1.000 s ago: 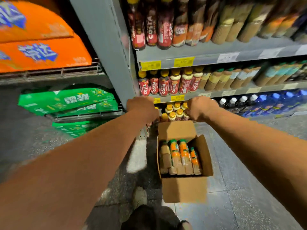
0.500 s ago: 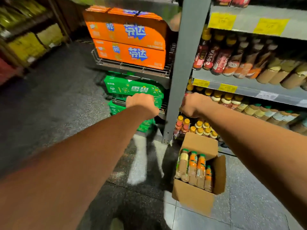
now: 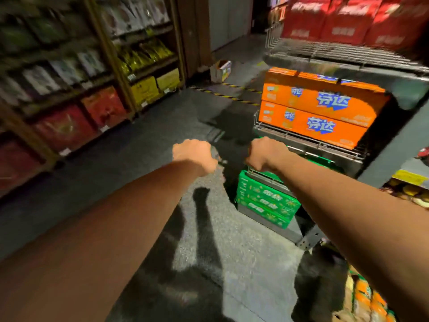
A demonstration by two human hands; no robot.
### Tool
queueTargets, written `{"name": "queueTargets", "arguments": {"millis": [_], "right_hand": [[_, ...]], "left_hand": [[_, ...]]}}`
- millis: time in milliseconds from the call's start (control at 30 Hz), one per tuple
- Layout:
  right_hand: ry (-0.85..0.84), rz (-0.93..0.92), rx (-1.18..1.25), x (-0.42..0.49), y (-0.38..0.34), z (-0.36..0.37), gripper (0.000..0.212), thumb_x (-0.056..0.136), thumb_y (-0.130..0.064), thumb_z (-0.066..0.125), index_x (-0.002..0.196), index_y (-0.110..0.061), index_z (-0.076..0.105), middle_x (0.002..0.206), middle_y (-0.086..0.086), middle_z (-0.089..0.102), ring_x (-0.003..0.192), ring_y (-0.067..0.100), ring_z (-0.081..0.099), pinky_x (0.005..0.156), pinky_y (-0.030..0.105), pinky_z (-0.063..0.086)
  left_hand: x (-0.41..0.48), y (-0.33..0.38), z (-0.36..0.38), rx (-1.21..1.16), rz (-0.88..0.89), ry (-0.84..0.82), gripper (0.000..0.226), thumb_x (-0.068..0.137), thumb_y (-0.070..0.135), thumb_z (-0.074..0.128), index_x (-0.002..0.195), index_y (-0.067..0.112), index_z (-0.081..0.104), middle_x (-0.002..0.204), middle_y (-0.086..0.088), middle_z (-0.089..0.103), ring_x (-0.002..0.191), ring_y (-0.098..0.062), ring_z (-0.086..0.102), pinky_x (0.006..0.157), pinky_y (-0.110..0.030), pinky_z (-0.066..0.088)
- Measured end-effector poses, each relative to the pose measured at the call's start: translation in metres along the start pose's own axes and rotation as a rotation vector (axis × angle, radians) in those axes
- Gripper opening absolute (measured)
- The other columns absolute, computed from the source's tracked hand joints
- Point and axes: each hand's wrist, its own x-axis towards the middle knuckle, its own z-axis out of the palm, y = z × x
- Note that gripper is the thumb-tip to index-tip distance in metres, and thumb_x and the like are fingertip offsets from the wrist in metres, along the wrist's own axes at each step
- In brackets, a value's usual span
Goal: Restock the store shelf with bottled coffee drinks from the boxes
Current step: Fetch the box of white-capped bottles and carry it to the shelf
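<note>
The left hand and the right hand are held out in front at the ends of two bare forearms, side by side and apart. Both are seen from the back and both are clenched, the fingers curled under, with nothing seen in either. The left hand is over the speckled grey floor, on which the shadows of the arms are cast. The right hand is in front of a wire rack. Flat green cartons are stacked on the lower tier of that rack, and orange cartons with blue lettering lie on the tier above. Red cartons are piled on top, blurred. At the rack's right a grey metal shelf post is seen, and past it, at the right edge, a yellow price label with blurred yellow-capped bottles in a row just beneath. In the bottom right corner, low beside the right forearm, orange-labelled bottles with pale contents are packed close together; their container cannot be made out. Across the aisle, wooden shelving is filled with packets and with yellow and red boxes. A small open cardboard box stands far down the floor beyond a yellow-and-black striped line.
</note>
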Motion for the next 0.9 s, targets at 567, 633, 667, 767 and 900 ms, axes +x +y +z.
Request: {"name": "queueTargets", "arguments": {"millis": [567, 633, 667, 767, 900], "right_hand": [[-0.057, -0.103, -0.015, 0.308, -0.107, -0.043, 0.018, 0.087, -0.027, 0.049, 0.092, -0.013, 0.059, 0.099, 0.012, 0.061, 0.097, 0.033, 0.061, 0.071, 0.032, 0.043], [-0.060, -0.104, -0.022, 0.357, -0.105, -0.054, 0.024, 0.087, -0.027, 0.050, 0.099, -0.011, 0.063, 0.104, 0.013, 0.063, 0.098, 0.033, 0.062, 0.072, 0.032, 0.044], [-0.058, -0.103, -0.026, 0.381, -0.104, -0.060, 0.025, 0.086, -0.027, 0.051, 0.101, -0.011, 0.063, 0.106, 0.013, 0.064, 0.099, 0.033, 0.062, 0.073, 0.032, 0.044], [-0.062, -0.077, -0.035, 0.449, -0.099, -0.076, 0.028, 0.087, -0.028, 0.052, 0.105, -0.010, 0.062, 0.111, 0.014, 0.063, 0.102, 0.034, 0.061, 0.074, 0.033, 0.043], [-0.080, -0.067, -0.053, 0.542, -0.100, -0.085, 0.028, 0.087, -0.032, 0.053, 0.106, -0.012, 0.062, 0.109, 0.013, 0.062, 0.099, 0.032, 0.060, 0.077, 0.035, 0.045]], "left_hand": [[0.261, -0.172, -0.032, -0.057, -0.079, -0.052, 0.026, 0.087, 0.037, 0.050, 0.096, 0.014, 0.057, 0.108, -0.009, 0.062, 0.100, -0.029, 0.058, 0.082, -0.037, 0.046], [0.303, -0.182, -0.041, -0.077, -0.074, -0.035, 0.026, 0.087, 0.037, 0.052, 0.094, 0.012, 0.057, 0.102, -0.011, 0.063, 0.094, -0.029, 0.060, 0.084, -0.039, 0.050], [0.324, -0.187, -0.046, -0.090, -0.075, -0.025, 0.027, 0.088, 0.036, 0.052, 0.098, 0.012, 0.057, 0.101, -0.011, 0.062, 0.094, -0.029, 0.060, 0.086, -0.040, 0.051], [0.388, -0.203, -0.055, -0.090, -0.077, -0.025, 0.029, 0.089, 0.036, 0.049, 0.102, 0.011, 0.058, 0.105, -0.011, 0.062, 0.097, -0.028, 0.059, 0.088, -0.040, 0.049], [0.479, -0.231, -0.055, -0.068, -0.075, 0.020, 0.042, 0.091, 0.043, 0.049, 0.122, 0.016, 0.054, 0.123, -0.007, 0.057, 0.112, -0.027, 0.055, 0.086, -0.036, 0.044]]}}
